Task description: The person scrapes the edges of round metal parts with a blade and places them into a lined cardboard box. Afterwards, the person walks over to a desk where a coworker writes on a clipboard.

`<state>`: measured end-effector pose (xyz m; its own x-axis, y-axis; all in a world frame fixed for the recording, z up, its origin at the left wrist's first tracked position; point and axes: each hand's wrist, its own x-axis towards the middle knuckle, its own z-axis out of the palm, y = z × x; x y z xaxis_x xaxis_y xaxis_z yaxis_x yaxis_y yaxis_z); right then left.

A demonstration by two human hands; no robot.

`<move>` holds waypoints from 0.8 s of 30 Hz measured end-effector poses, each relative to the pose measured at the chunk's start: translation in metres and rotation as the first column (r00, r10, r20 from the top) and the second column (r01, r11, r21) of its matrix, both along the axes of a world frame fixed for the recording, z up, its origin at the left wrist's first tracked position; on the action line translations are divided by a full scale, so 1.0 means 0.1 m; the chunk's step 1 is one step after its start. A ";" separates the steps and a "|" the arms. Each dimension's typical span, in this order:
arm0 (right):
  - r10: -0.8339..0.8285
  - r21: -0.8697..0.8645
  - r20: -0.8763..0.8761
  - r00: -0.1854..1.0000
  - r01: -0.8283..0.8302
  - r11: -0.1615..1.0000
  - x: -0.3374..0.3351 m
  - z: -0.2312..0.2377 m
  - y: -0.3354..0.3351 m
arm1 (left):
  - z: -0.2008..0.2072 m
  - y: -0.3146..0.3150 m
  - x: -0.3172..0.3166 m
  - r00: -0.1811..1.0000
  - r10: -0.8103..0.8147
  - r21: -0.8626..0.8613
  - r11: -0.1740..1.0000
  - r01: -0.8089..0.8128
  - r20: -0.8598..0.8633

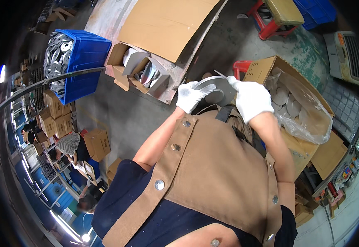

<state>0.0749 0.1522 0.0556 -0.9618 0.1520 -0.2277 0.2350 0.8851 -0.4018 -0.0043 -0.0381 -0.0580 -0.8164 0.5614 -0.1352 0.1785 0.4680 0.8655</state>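
My left hand, in a white glove, grips a flat grey disc by its left edge, the thumb lying across its face. A rounder, darker shape shows near the disc's middle; I cannot make out whether it is a hole. My right hand, also gloved in white, is closed at the disc's right side. From its fingers a thin, pale, pointed tool juts out to the left, over the far rim of the disc. Its exact kind is too small to tell. Both hands are in front of my brown apron.
To the right, a carton lined with clear plastic holds several round discs. Small open cartons with discs stand on a cardboard-topped table. A blue crate full of metal rings is at left. People work at far left.
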 end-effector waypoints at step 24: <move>-0.512 -0.587 -0.218 0.831 0.307 0.749 -0.21 -0.21 0.49 | 0.46 -0.02 -0.24 0.939 0.115 0.033 0.991 -0.132 0.324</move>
<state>0.0537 0.2009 0.0344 -0.8583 0.5100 -0.0570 0.2805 0.3734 -0.8842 -0.0281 -0.0399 -0.0123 -0.7982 0.4726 -0.3736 -0.1687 0.4199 0.8917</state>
